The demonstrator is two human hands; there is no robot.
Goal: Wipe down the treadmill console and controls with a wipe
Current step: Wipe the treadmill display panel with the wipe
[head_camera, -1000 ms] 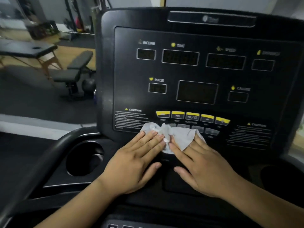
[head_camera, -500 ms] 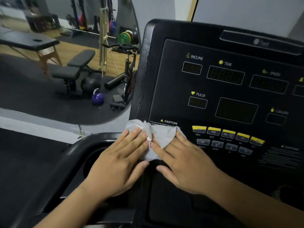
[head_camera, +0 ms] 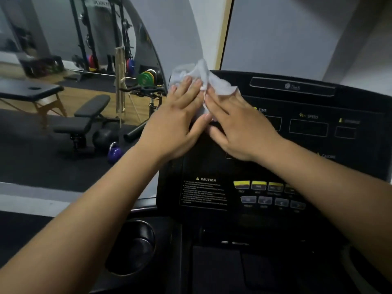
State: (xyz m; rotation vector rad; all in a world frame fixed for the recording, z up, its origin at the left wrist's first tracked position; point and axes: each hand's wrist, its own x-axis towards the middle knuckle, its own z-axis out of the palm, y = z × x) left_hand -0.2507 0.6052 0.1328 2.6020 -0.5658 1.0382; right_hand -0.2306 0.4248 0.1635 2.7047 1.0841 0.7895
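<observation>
In the gym, we press the soft, light wipe (head_camera: pixel 214 81) flat on the hard console (head_camera: pixel 307 145) with our left hand (head_camera: pixel 180 117) and right hand (head_camera: pixel 239 128), each grip loose, not curled round it.

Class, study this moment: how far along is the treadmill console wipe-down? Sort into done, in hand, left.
Done: the wipe was at the caution label and grey buttons a second ago. In hand: the left hand and right hand press the wipe flat on the top left corner of the console. Left: likely the SPEED display side and cup holder.

Grey wall (head_camera: pixel 286 35), dark gym floor (head_camera: pixel 31 158), bench (head_camera: pixel 84 117)
</observation>
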